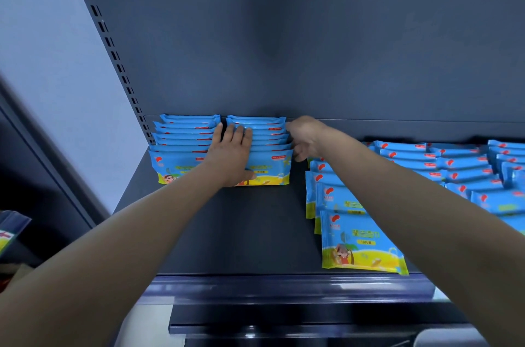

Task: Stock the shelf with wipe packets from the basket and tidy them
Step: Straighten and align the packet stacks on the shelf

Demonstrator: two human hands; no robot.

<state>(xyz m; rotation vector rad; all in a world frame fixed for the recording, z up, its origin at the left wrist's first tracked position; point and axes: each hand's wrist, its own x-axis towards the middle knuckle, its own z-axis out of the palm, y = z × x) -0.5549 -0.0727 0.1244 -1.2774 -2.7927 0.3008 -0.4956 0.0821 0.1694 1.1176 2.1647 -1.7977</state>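
Two tidy rows of wipe packets stand on edge at the back-left of the shelf (241,233), right by the slotted upright (113,54): the far-left row (181,142), then the second row (270,145) just beside it w/ a thin gap between. The left hand (231,152) lies flat over the second row's left half, fingers straight on the top edges, thumb low at the front packet's face. Its grip is wide: pressing, holding nothing. The right hand (305,138) sits at that row's right end, fingers curled down beside the packets. Whether its grip pinches one or only butts the ends, can't tell. Further right, well apart from the rows, loose packets (362,241) lie flat and overlapping in a slanted run to the front edge, w/ a further heap (454,170) toward the right side. Basket not in view.

Handling, as a guess: the packets look light, soft and film-wrapped, so prob. slick and apt to fan out or topple. Best taken as a small batch, squeezed face to face btwn both palms, not by the crimped end seals. Tidying likely calls for even pressure from top and side so the row squares up.
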